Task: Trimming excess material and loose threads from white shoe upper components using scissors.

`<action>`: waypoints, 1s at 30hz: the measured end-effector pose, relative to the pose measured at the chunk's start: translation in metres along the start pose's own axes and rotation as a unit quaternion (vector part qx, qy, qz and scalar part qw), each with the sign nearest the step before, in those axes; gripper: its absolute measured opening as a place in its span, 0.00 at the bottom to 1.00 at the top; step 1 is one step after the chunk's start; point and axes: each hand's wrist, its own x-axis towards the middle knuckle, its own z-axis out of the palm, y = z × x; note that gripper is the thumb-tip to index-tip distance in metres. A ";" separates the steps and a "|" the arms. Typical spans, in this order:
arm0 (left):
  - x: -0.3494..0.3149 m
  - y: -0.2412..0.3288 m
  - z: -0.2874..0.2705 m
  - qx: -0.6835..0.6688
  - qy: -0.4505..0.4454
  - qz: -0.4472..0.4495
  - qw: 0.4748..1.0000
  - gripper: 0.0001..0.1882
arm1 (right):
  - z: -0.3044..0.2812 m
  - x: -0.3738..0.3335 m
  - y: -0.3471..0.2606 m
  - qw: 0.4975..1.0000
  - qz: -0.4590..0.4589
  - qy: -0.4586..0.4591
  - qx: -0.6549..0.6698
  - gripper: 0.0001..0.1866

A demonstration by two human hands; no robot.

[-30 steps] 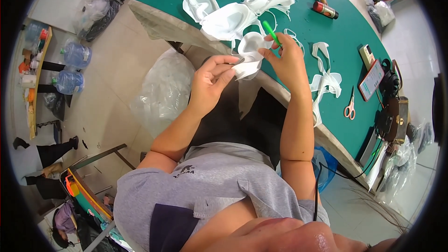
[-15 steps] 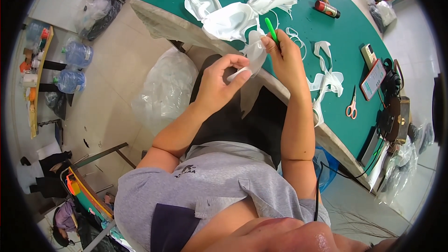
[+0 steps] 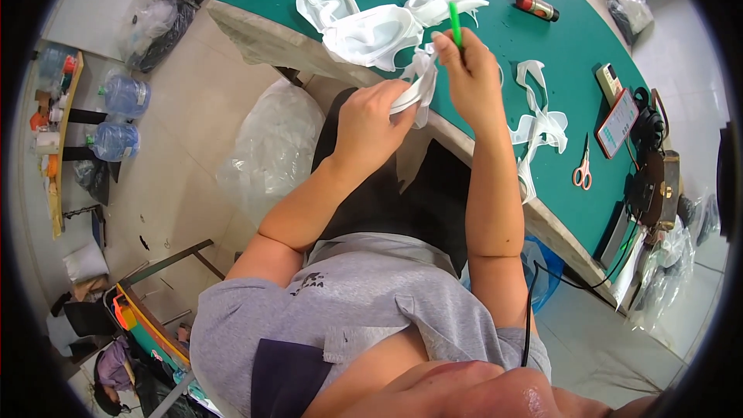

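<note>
My left hand (image 3: pixel 373 125) is closed on a thin, white, partly see-through moulded piece (image 3: pixel 418 94), held over the table's near edge. My right hand (image 3: pixel 470 77) grips a bright green pen-shaped tool (image 3: pixel 455 25); its upper end sticks up past the thumb and its lower end is hidden in the fingers. The right fingertips are close to the top of the white piece, and I cannot tell whether they touch it. Just beyond the hands, several white shell-like moulded pieces (image 3: pixel 364 33) lie on the green tabletop (image 3: pixel 569 70).
White curled offcuts (image 3: pixel 539 125) lie right of my right hand. Farther right are scissors (image 3: pixel 582 173), a phone (image 3: pixel 619 124) and a brown box-like case (image 3: pixel 662 190). A hammer (image 3: pixel 535 6) lies at the back. A clear plastic bag (image 3: pixel 271 139) is on the floor at left.
My left hand has turned over, back now upward, and the white piece is bunched and twisted where it hung flatter. The green tool stands more upright in my right hand.
</note>
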 end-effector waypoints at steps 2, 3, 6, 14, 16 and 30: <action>0.001 0.004 -0.002 -0.070 -0.017 -0.073 0.995 0.10 | 0.005 0.003 0.015 0.998 -0.027 -0.038 0.033 0.17; 0.001 0.002 -0.005 -0.068 -0.016 -0.074 0.995 0.10 | 0.006 0.004 0.012 0.998 -0.010 -0.045 0.040 0.19; 0.002 -0.008 -0.009 -0.237 -0.055 -0.183 0.953 0.10 | -0.001 0.006 0.018 0.990 0.085 0.014 0.115 0.20; 0.008 -0.017 -0.013 -0.514 -0.128 -0.220 0.819 0.15 | -0.007 -0.018 0.014 0.908 0.236 -0.119 0.326 0.19; 0.012 -0.022 -0.013 -0.530 -0.148 -0.237 0.801 0.16 | -0.007 -0.021 0.016 0.902 0.203 -0.120 0.362 0.20; 0.014 -0.015 0.003 -0.340 -0.156 -0.188 0.908 0.15 | -0.005 -0.003 0.023 0.961 0.159 -0.083 0.208 0.13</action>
